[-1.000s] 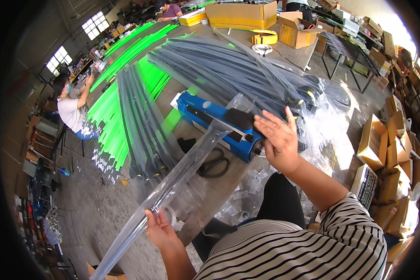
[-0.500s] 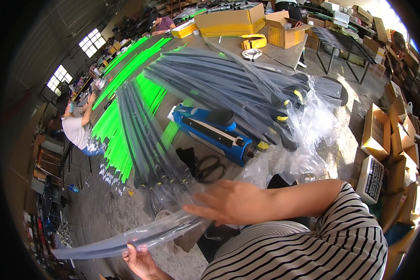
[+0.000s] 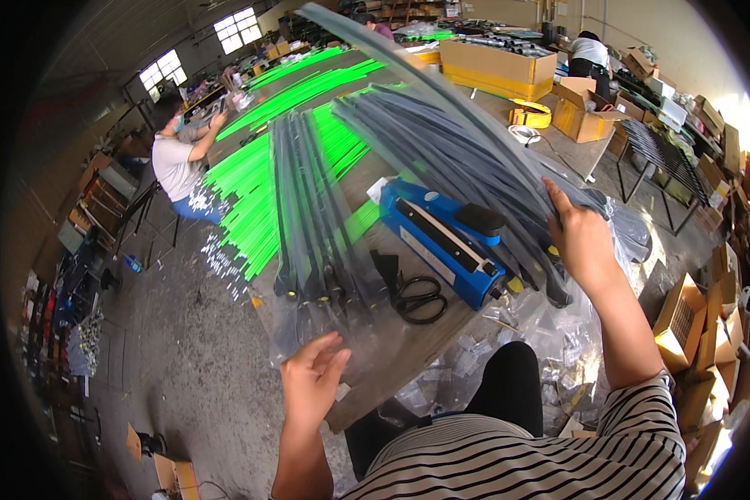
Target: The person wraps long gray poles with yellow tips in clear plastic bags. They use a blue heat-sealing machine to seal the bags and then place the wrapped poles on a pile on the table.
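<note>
My right hand (image 3: pixel 582 237) holds a long, thin dark strip in a clear plastic sleeve (image 3: pixel 425 79), which arcs up and away to the far left. Below it lies a pile of similar sleeved dark strips (image 3: pixel 442 154). My left hand (image 3: pixel 310 379) is raised at the table's near edge, thumb and fingers apart with nothing between them. Just beyond it, a smaller row of sleeved strips (image 3: pixel 308 208) lies across bright green rods (image 3: pixel 242 212). Between the two groups sits a blue impulse sealer (image 3: pixel 442 242) with a black lever. Black-handled scissors (image 3: pixel 421 300) rest beside it.
A yellow strap roll (image 3: pixel 531 114) and a white cable coil (image 3: pixel 523 133) lie near cardboard boxes (image 3: pixel 496 71) at the back. A co-worker (image 3: pixel 177 158) sits at the left. Plastic scraps (image 3: pixel 467 362) lie near my legs; a black metal rack (image 3: pixel 662 162) stands right.
The sleeved strip has gone from low at the left, across both hands, to above the pile in my right hand. My left hand has let go of it. The view has shifted.
</note>
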Demonstrator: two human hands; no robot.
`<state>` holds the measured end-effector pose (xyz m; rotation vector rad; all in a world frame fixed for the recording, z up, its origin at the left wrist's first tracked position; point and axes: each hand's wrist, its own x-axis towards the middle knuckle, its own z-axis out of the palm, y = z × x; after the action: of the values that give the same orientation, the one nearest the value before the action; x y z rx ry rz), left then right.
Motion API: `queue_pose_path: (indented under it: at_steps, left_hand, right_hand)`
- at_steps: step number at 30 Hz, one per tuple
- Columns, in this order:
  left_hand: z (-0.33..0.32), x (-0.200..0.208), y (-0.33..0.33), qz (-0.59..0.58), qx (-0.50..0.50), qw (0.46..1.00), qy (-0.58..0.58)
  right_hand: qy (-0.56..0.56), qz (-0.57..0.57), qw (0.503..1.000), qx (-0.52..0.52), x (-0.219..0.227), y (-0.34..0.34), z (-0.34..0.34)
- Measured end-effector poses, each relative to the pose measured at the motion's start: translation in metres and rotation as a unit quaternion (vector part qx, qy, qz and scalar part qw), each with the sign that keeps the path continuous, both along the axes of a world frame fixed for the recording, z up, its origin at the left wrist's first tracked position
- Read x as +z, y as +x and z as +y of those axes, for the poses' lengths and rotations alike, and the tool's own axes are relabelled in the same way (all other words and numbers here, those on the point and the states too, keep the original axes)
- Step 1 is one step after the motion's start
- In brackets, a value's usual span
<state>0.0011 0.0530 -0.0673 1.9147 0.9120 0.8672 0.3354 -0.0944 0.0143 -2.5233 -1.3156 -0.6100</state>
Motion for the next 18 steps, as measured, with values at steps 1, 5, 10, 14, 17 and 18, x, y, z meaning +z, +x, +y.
queue_pose_path:
  at_steps: [1, 5, 10, 14, 17, 18]
  left_hand:
    - [0.002, -0.001, 0.006, 0.044, 0.022, 0.998, 0.030]
    - [0.013, -0.027, 0.031, 0.168, 0.037, 0.970, 0.173]
    - [0.013, -0.049, 0.048, 0.257, 0.038, 0.944, 0.202]
    - [0.013, -0.056, 0.059, 0.286, 0.051, 0.937, 0.195]
    - [0.010, -0.056, 0.070, 0.276, 0.074, 0.934, 0.214]
    - [0.009, -0.053, 0.073, 0.269, 0.087, 0.933, 0.225]
  right_hand:
    - [-0.006, -0.015, 1.000, -0.011, -0.005, 0.009, 0.008]
    - [-0.060, -0.028, 0.996, -0.059, -0.036, 0.039, 0.038]
    - [0.071, -0.119, 0.990, -0.030, -0.033, 0.027, 0.041]
    - [0.316, -0.084, 0.929, 0.171, -0.008, -0.037, 0.034]
    - [0.217, 0.039, 0.920, 0.323, -0.038, -0.088, 0.048]
    - [0.176, 0.137, 0.921, 0.319, -0.054, -0.102, 0.059]
